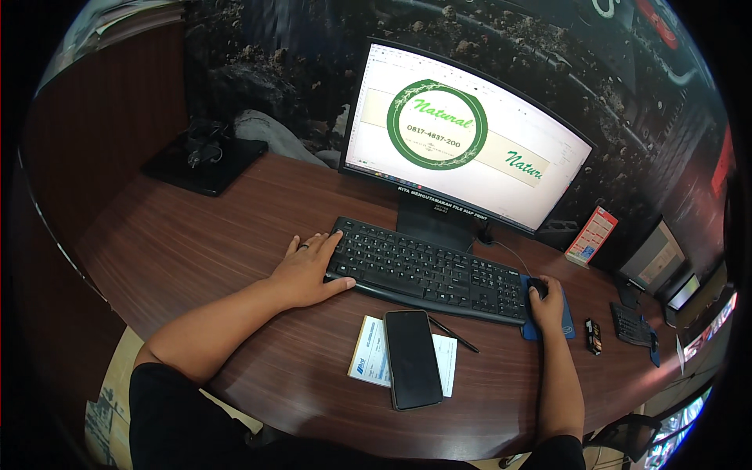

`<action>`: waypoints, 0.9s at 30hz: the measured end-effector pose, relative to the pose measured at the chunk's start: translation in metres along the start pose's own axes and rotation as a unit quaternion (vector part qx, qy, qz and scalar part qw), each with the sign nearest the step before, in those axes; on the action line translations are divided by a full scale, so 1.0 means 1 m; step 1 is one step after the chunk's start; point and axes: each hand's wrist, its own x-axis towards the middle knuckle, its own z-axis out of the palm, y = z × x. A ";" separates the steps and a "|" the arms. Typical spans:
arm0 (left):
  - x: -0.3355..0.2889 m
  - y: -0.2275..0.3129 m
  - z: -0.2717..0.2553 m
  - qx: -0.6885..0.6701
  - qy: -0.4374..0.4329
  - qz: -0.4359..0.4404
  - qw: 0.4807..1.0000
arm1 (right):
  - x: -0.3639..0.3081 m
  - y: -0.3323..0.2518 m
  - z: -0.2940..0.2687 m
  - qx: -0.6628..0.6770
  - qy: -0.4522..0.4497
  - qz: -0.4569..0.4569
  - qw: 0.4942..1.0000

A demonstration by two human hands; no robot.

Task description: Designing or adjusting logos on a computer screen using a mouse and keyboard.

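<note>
My left hand point(307, 272) lies over the left end of a black keyboard point(427, 272), its fingers spread. The thumb touches the front left corner and the fingertips reach the upper left keys. A ring is on one finger. My right hand point(551, 308) is curled over a black computer mouse point(536, 287), just past the keyboard's right end. Beneath the mouse is a blue mouse pad point(569, 326). Behind the keyboard stands a lit curved monitor point(501, 129), showing a round green-rimmed label design and a beige banner.
A dark smartphone point(413, 362) lies on a paper slip pad point(371, 356), beside a black pen point(454, 335). A small dark box point(594, 337) and red-and-white desk calendar point(592, 236) are at right, near a second keyboard point(631, 323). A black base with cables point(205, 160) sits back left.
</note>
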 end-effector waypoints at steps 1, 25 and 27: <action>-0.001 -0.001 0.001 0.004 0.005 0.002 1.000 | 0.000 -0.002 0.000 0.003 0.003 0.005 1.000; -0.012 0.034 -0.001 0.053 0.095 0.133 0.985 | 0.000 0.000 -0.002 0.003 0.014 0.010 1.000; -0.012 0.035 0.001 0.081 0.083 0.136 0.984 | -0.001 -0.003 -0.003 0.000 0.009 0.007 1.000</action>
